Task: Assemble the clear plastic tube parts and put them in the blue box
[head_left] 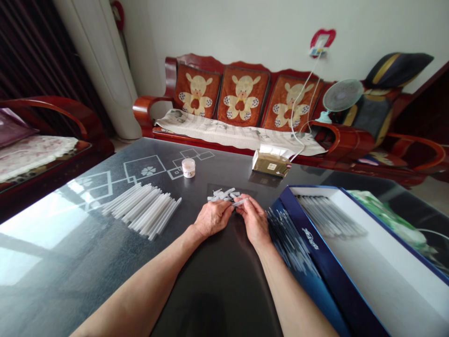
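Note:
Over the middle of the dark table, my right hand pinches a small whitish tube-like piece between thumb and fingers. My left hand is close beside it, fingers curled together near the same piece; what they grip is hidden. Just beyond both hands lies a small heap of short whitish pieces. To the left, several long translucent white tubes are spread side by side. Right of my right hand, many thin dark rods rest on a blue surface along the box.
A blue box with a white inside stands at the right, with a row of thin grey rods in it. A small round jar and a tissue pack stand farther back. Behind the table is a wooden sofa.

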